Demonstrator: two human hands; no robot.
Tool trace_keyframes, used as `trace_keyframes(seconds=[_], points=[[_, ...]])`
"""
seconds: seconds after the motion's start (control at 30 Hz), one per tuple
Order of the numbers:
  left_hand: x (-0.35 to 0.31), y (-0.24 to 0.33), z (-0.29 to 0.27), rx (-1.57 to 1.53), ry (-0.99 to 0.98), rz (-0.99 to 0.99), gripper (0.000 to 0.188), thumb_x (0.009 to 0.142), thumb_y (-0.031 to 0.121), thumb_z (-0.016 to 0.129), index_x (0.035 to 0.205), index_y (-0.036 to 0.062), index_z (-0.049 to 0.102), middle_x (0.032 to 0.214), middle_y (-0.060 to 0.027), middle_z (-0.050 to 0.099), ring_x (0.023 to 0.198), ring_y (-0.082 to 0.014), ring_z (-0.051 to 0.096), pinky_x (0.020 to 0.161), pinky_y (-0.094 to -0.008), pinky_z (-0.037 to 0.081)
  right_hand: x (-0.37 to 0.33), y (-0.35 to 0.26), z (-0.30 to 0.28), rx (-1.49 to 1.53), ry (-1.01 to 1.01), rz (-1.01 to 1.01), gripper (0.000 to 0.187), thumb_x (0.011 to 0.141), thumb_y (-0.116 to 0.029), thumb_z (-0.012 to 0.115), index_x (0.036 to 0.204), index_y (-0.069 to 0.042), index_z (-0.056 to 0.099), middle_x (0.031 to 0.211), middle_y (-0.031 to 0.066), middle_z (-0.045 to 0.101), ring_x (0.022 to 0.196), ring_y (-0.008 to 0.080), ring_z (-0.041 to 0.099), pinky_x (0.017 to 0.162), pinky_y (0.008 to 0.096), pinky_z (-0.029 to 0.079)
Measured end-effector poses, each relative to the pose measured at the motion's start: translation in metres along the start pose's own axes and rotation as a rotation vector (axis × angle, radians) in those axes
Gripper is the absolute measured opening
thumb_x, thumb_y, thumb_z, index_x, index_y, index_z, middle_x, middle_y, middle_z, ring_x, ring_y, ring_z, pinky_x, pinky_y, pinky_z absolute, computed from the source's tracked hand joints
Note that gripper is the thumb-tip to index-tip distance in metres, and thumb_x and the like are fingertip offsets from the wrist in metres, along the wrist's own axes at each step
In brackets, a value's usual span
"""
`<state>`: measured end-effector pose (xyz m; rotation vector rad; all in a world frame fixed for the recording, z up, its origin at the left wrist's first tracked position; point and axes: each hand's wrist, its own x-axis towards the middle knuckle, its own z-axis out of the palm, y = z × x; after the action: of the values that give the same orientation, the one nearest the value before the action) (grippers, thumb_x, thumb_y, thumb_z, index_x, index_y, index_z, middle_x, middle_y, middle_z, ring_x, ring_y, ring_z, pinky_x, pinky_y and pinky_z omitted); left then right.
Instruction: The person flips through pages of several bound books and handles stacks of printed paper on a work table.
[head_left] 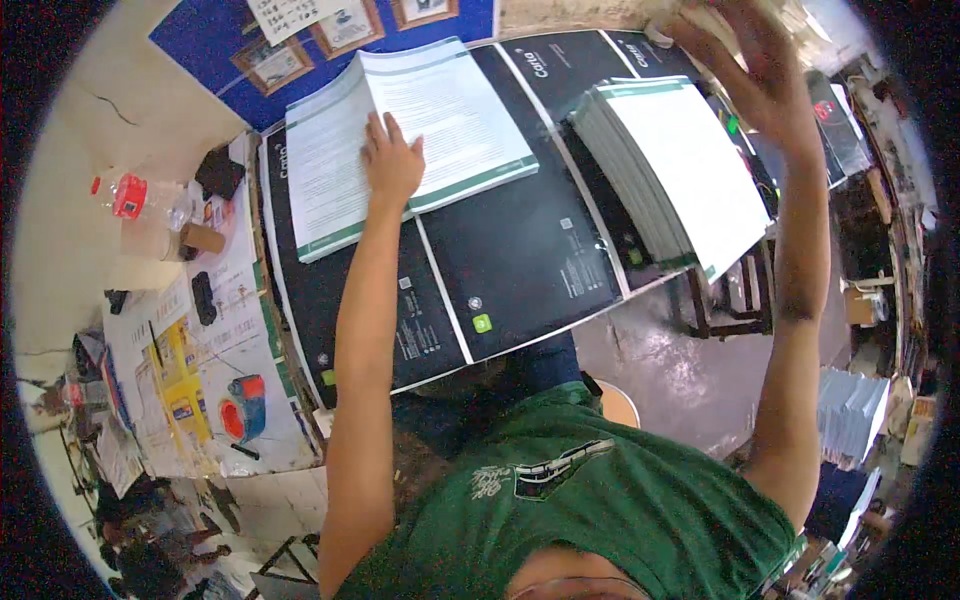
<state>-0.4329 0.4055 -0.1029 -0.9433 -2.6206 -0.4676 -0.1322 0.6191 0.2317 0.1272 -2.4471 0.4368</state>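
Two stacks of printed sheets with green bands lie side by side at the far left of the table, the left stack (pixel 330 170) touching the right one (pixel 465 120). My left hand (pixel 395 165) rests with its fingers spread at the seam between them. My right hand (pixel 765 85) is raised at the far right, thumb and fingers apart, with nothing visible in it; the upper rim cuts off some fingertips. Below and left of it stands a thick stack of sheets (pixel 685 165), its top page mostly white and its layered edges fanned to the left.
Black printed boards (pixel 520 260) cover the tabletop. On a side table at left are a clear bottle (pixel 150 200) with a red cap, a roll of tape (pixel 240 408) and papers. A blue board (pixel 215 50) with framed pictures stands behind. A dark stool (pixel 735 300) is at right.
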Motion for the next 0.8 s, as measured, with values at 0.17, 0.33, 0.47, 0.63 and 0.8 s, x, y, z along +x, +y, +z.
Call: trace_keyframes(seconds=[0.17, 0.33, 0.47, 0.63, 0.8], points=[[0.024, 0.02, -0.035, -0.069, -0.125, -0.015, 0.081, 0.093, 0.053, 0.048, 0.146, -0.0051, 0.026, 0.152, -0.0288, 0.021, 0.14, -0.0434, 0.025, 0.107, -0.0606, 0.029, -0.126, 0.015, -0.021, -0.007, 0.078, 0.347, 0.033, 0.086, -0.015, 0.071, 0.115, -0.002, 0.062, 0.117, 0.0088, 0.065, 0.107, 0.0163, 0.059, 0.092, 0.0334, 0.046], [0.007, 0.021, -0.113, -0.475, 0.278, 0.026, 0.074, 0.093, 0.045, 0.055, 0.141, -0.0063, 0.033, 0.147, -0.0278, 0.032, 0.138, -0.0411, 0.029, 0.112, -0.0504, 0.026, -0.17, 0.049, 0.017, -0.25, -0.301, 0.606, 0.05, 0.078, -0.049, 0.075, 0.093, -0.003, 0.064, 0.1, 0.0162, 0.063, 0.09, 0.0292, 0.061, 0.079, 0.0381, 0.049], [-0.083, 0.013, -0.161, -0.67, 0.529, -0.004, 0.052, 0.093, 0.018, 0.062, 0.134, -0.0056, 0.041, 0.137, -0.0235, 0.044, 0.131, -0.0354, 0.04, 0.11, -0.0418, 0.03, -0.177, 0.066, 0.034, -0.413, -0.433, 0.59, 0.067, 0.073, -0.067, 0.069, 0.077, -0.001, 0.065, 0.083, 0.0203, 0.067, 0.082, 0.0359, 0.064, 0.076, 0.0438, 0.05], [-0.209, 0.01, -0.14, -0.743, 0.478, -0.303, 0.046, 0.093, 0.019, 0.063, 0.132, -0.0005, 0.048, 0.14, -0.0172, 0.045, 0.129, -0.0299, 0.043, 0.104, -0.0422, 0.037, -0.176, 0.095, 0.031, -0.459, -0.685, 0.698, 0.08, 0.068, -0.077, 0.065, 0.06, 0.003, 0.065, 0.072, 0.0237, 0.066, 0.071, 0.0398, 0.067, 0.072, 0.0468, 0.054], [-0.288, 0.003, -0.111, -0.716, 0.377, -0.448, 0.047, 0.093, 0.02, 0.064, 0.132, -0.0005, 0.047, 0.138, -0.0177, 0.046, 0.128, -0.0295, 0.045, 0.104, -0.0429, 0.037, -0.159, 0.1, 0.035, -0.502, -0.767, 0.587, 0.072, 0.071, -0.07, 0.067, 0.066, 0.002, 0.068, 0.065, 0.0193, 0.065, 0.062, 0.0318, 0.065, 0.062, 0.0434, 0.051]])
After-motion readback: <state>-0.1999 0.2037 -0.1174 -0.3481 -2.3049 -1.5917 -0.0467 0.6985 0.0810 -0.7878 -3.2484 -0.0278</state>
